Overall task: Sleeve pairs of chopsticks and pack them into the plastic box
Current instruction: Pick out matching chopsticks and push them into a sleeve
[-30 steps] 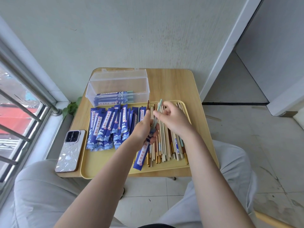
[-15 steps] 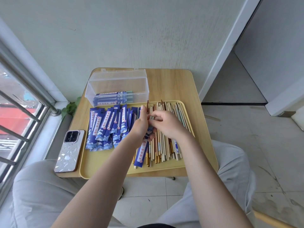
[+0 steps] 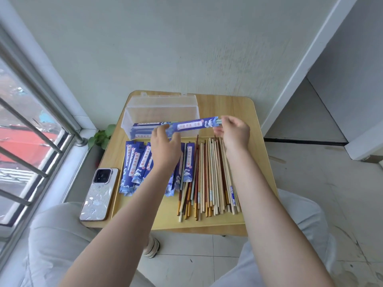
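Both forearms reach forward, right hand (image 3: 236,134) pinching the sleeved pair (image 3: 192,125), left hand (image 3: 165,148) loose-fingered, fingertips just touching it.

The box (image 3: 145,112) is clear plastic, the sleeves (image 3: 135,162) glossy paper, the table (image 3: 228,106) smooth wood.

Taking the tray (image 3: 145,221) as the dial, the plastic box (image 3: 145,114) stands at 11 o'clock, mouth open upward, lid tipped back toward the wall (image 3: 186,48), which closes off 12 o'clock. The sleeved pair (image 3: 192,124), pinched by the right hand (image 3: 236,134), lies level across the box's near side, with the left hand (image 3: 165,148) just below it. Bare table (image 3: 228,106) lies free at 1 o'clock. Loose chopsticks (image 3: 211,177) fill 2 to 5 o'clock and empty sleeves (image 3: 134,164) cover 9 to 10. The phone (image 3: 99,193) lies at 8 o'clock.
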Motion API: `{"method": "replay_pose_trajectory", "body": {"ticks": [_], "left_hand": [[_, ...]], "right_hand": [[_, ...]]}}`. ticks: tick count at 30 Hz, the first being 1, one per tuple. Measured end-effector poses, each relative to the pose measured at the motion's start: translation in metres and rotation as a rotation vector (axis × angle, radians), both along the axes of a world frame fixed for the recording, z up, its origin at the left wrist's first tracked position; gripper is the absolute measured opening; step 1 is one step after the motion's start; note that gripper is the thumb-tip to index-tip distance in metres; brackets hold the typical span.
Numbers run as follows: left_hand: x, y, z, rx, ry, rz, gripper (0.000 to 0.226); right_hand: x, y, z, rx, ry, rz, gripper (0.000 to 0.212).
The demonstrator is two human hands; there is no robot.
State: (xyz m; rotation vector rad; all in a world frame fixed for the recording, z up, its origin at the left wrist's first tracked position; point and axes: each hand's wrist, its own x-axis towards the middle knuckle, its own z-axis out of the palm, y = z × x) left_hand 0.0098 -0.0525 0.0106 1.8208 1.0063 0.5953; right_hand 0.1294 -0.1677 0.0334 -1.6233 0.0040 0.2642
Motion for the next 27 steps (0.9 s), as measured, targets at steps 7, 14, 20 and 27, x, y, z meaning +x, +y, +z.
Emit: {"method": "replay_pose_trajectory", "body": {"ticks": [7,14,20,27], "left_hand": [[0.001,0.060,-0.024,0.304,0.428,-0.134,0.065],[-0.007,0.072,-0.038,0.411,0.552,-0.215,0.071],[-0.008,0.073,-0.040,0.385,0.509,-0.226,0.070],[-0.024,0.059,-0.037,0.387,0.275,-0.122,0.028]], "right_hand": [[0.014,0.083,0.000,0.013,0.072,0.083,0.017],[0.000,0.140,-0.016,-0.066,0.274,0.327,0.028],[-0.003,0.129,-0.007,-0.261,0.198,0.581,0.044],[-0.014,0.088,-0.005,-0.521,-0.181,0.607,0.021]]}}
